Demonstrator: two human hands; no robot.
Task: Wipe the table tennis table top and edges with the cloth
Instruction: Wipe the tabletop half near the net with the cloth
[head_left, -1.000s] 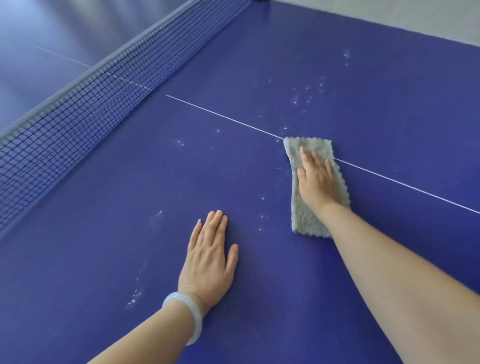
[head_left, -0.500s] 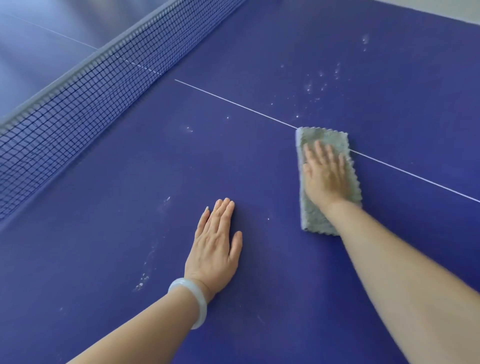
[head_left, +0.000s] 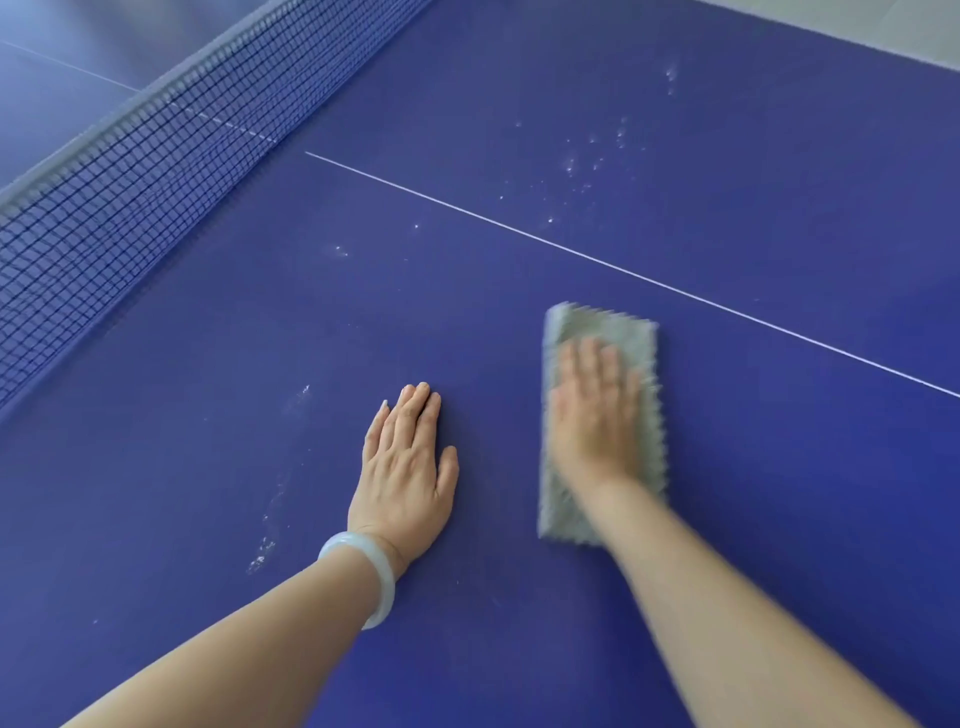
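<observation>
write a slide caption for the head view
Right hand presses a grey fleecy cloth on the blue table tennis table; left hand rests flat.

Pale, softly lit floor (head_left: 883, 21) at upper right

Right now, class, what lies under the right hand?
The grey cloth lies under the right hand, flat on the blue table. Any dust beneath the cloth is hidden.
</observation>
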